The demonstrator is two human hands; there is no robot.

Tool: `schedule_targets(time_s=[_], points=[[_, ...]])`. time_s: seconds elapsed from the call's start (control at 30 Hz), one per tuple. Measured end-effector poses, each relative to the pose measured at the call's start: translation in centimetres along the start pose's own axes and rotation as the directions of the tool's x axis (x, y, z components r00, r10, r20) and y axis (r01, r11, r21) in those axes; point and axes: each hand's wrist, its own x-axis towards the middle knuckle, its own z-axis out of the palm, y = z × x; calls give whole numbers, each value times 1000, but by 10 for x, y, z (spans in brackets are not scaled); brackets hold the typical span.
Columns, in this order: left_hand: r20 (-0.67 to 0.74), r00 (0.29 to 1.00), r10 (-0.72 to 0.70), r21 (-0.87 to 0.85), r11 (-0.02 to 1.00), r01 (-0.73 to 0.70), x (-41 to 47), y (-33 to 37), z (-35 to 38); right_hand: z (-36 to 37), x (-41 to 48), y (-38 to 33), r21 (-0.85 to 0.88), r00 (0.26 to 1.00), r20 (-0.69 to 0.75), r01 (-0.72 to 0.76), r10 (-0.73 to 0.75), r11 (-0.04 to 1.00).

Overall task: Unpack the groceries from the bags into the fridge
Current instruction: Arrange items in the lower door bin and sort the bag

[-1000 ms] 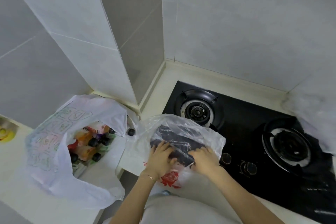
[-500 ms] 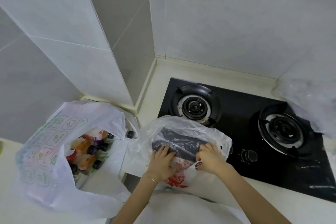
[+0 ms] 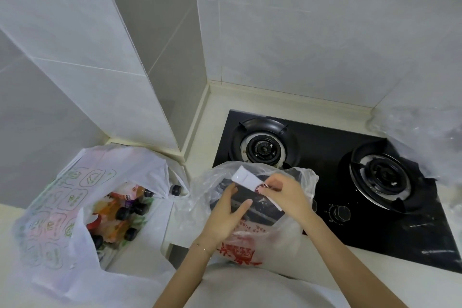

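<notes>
Two hands work inside the clear bag on the counter. The right hand pinches a white slip, its long axis slanting up-left. The left hand lies loosely curled, holding nothing, on the dark packet just below the slip and nearer it. Bottles wait in the bag well left.

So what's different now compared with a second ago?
The right hand has lifted a white slip of paper out of the clear bag; earlier both hands lay flat on the dark package. The left hand still rests there. The bag of bottles and stove are unchanged.
</notes>
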Motion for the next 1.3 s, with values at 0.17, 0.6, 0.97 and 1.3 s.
schedule_targets(time_s=[0.17, 0.6, 0.97, 1.3], points=[[-12, 999, 51, -280, 959, -53, -6, 26, 3, 3, -8, -27, 307, 990, 144, -40, -4, 951], [-228, 903, 363, 582, 795, -172, 24, -4, -19, -19, -22, 43, -733, 932, 362, 298, -20, 612], [-21, 998, 59, 792, 611, -19, 40, -29, -13, -39, -44, 92, -817, 912, 371, 231, 176, 528], [-13, 999, 34, 790, 612, -11, 46, -35, -25, -39, -57, 97, -815, 940, 257, 86, 224, 574]])
